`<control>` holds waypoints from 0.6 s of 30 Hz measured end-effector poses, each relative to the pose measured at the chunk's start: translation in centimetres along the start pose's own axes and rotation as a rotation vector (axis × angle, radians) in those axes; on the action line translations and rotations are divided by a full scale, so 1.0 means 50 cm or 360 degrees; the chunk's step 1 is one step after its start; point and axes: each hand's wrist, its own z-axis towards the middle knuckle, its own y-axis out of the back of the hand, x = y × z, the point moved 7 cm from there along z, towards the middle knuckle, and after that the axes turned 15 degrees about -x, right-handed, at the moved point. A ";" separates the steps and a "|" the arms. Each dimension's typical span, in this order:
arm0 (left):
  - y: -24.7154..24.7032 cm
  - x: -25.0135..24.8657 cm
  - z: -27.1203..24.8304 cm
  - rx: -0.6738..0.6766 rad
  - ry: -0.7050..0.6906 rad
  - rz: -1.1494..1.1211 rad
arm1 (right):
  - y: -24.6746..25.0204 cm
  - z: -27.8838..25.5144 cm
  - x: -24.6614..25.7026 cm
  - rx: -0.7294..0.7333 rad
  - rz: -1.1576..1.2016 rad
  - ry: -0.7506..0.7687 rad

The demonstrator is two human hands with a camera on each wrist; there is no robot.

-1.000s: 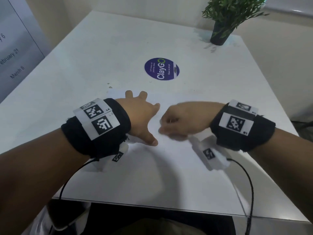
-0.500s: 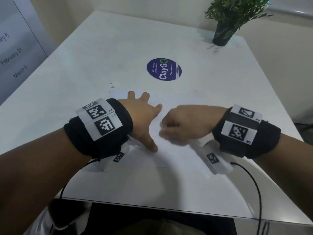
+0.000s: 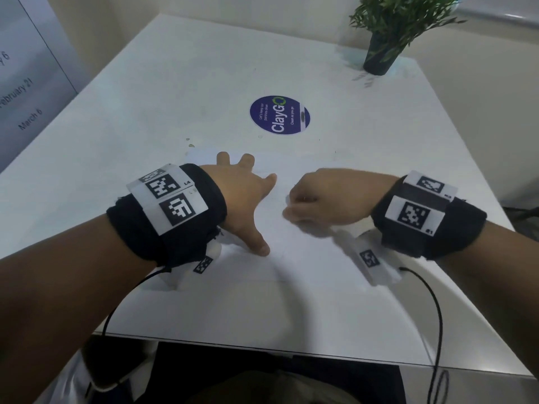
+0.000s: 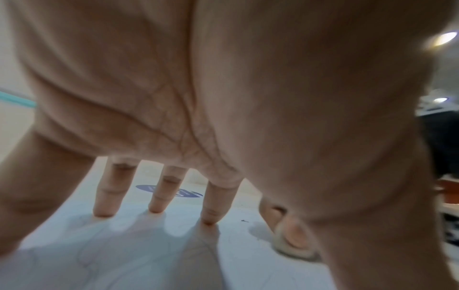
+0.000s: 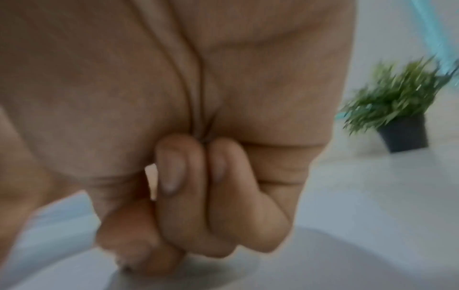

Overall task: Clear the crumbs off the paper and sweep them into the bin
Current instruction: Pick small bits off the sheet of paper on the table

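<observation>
A white sheet of paper point(image 3: 294, 258) lies on the white table point(image 3: 204, 83) in front of me. My left hand point(image 3: 245, 196) presses flat on it, fingers point(image 4: 161, 194) spread and straight, thumb pointing toward me. My right hand point(image 3: 318, 199) is curled into a fist just right of it, resting low on the paper; its fingers point(image 5: 198, 196) fold into the palm and nothing shows inside. A tiny dark crumb point(image 4: 244, 221) lies on the paper between the hands. A few specks point(image 3: 191, 145) sit off the paper's far left corner. No bin is in view.
A round purple ClayGo sticker point(image 3: 279, 115) lies beyond the paper at the table's middle. A potted green plant point(image 3: 382, 53) stands at the far right corner. The table's near edge point(image 3: 262, 348) runs close to my body. Cables hang from both wrists.
My right fist has edged slightly to the right and away over the paper, still blurred with motion. The left hand stays pressed in place.
</observation>
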 end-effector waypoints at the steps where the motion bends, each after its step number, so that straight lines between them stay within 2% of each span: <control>1: 0.000 0.000 0.000 0.0001 -0.0002 0.0000 | 0.011 0.003 -0.011 -0.0089 -0.0026 -0.0036; 3: -0.002 0.000 0.001 -0.0003 -0.0011 0.0005 | 0.007 -0.001 -0.005 -0.0137 -0.0036 -0.0007; 7: -0.002 0.000 0.000 -0.0014 -0.0015 -0.0002 | -0.039 -0.026 0.045 0.0121 0.0017 0.0137; 12: 0.001 0.001 -0.002 0.0005 -0.0005 -0.0016 | 0.021 -0.003 -0.028 -0.0151 -0.0055 -0.0051; 14: 0.000 0.002 -0.001 -0.0002 -0.0012 -0.0012 | 0.000 -0.008 0.001 -0.0119 -0.0056 0.0030; 16: -0.001 0.000 0.001 -0.0015 -0.0019 -0.0006 | -0.030 -0.021 0.041 0.0011 -0.0019 0.0129; 18: 0.000 0.000 0.001 -0.0014 -0.0016 0.0001 | -0.025 -0.019 0.033 0.0033 -0.0029 0.0113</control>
